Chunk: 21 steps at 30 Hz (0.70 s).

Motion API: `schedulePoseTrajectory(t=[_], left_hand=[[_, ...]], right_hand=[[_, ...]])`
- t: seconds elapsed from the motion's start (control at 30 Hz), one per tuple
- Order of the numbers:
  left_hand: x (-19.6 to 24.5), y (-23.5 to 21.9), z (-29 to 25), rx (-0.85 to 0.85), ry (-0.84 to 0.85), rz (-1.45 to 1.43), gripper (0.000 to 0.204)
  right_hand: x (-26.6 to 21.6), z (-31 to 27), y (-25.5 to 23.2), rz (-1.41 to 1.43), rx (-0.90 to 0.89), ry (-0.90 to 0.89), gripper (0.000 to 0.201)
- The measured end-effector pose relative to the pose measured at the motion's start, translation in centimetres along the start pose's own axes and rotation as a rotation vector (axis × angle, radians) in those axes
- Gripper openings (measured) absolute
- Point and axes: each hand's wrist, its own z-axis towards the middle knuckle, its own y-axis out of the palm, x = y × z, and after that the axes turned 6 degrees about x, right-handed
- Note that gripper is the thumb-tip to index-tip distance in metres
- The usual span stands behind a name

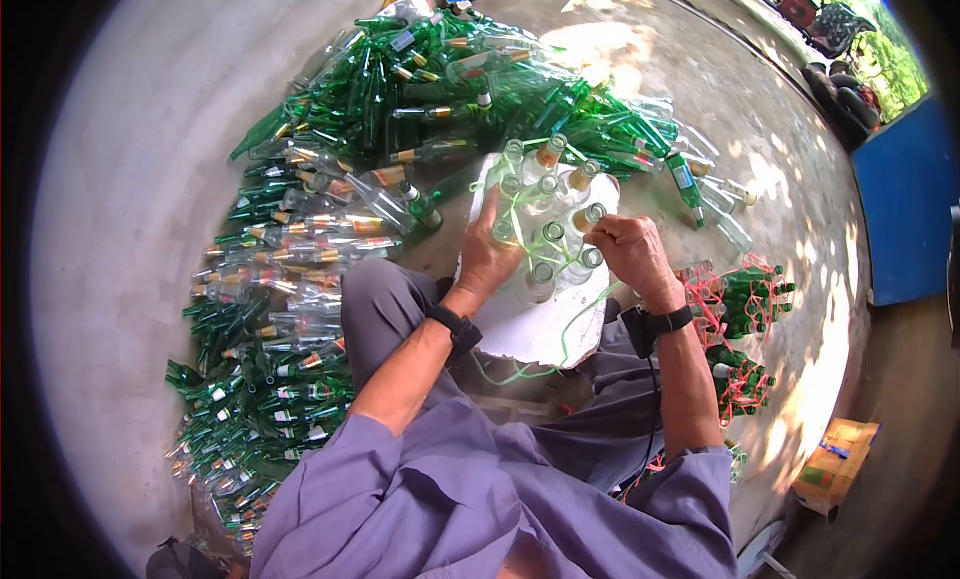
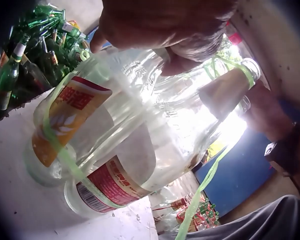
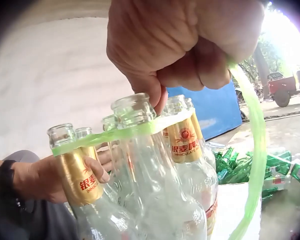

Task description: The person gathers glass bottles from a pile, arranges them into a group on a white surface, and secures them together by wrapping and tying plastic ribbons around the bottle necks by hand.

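Note:
A cluster of clear glass bottles (image 1: 540,279) with gold neck labels stands upright on a white board (image 1: 510,329) in front of the person. Pale green plastic twine (image 3: 107,136) runs around the bottle necks. At the cluster's left side, the left hand (image 1: 490,254) grips a bottle by the neck, thumb and fingers on either side. Over the right side of the necks, the right hand (image 1: 635,254) pinches the twine, its fingers curled close beside a bottle mouth (image 3: 132,107). A loose length of twine (image 3: 255,150) hangs down from this hand.
A large heap of green and clear bottles (image 1: 370,89) lies ahead and along the left. Green bottles bundled with red twine (image 1: 745,299) stand at the right. Beyond are a blue panel (image 1: 905,209) and a cardboard box (image 1: 840,464). The person's knees flank the board.

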Motion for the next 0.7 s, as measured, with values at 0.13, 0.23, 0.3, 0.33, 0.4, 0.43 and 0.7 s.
schedulePoseTrajectory(t=[0.13, 0.23, 0.3, 0.33, 0.4, 0.43, 0.7], left_hand=[[-1.7, 1.2, 0.0, 0.178, 0.171, -0.022, 0.075], [-2.0, 1.5, 0.1, 0.186, 0.186, 0.000, 0.075], [-2.2, 1.6, 0.2, 0.222, 0.269, 0.024, 0.075], [-2.3, 1.5, 0.2, 0.220, 0.274, 0.027, 0.075], [-2.1, 1.4, 0.2, 0.198, 0.267, 0.026, 0.071], [-1.8, 1.4, 0.1, 0.189, 0.272, 0.027, 0.071], [0.8, 0.2, -0.2, 0.014, 0.010, -0.073, 0.073]], right_hand=[[0.6, -1.0, 0.7, 0.111, 0.055, 0.089, 0.011], [0.5, -1.0, 0.1, 0.045, 0.072, 0.068, 0.018], [0.7, -1.2, -0.2, 0.029, 0.068, 0.070, 0.018], [0.8, -1.2, -0.3, 0.033, 0.073, 0.071, 0.018], [1.2, -1.0, -0.7, 0.051, -0.010, 0.162, 0.019], [1.6, -1.1, -0.7, 0.054, -0.004, 0.170, 0.019], [3.7, -1.3, -0.5, 0.174, -0.069, 0.196, 0.019]])
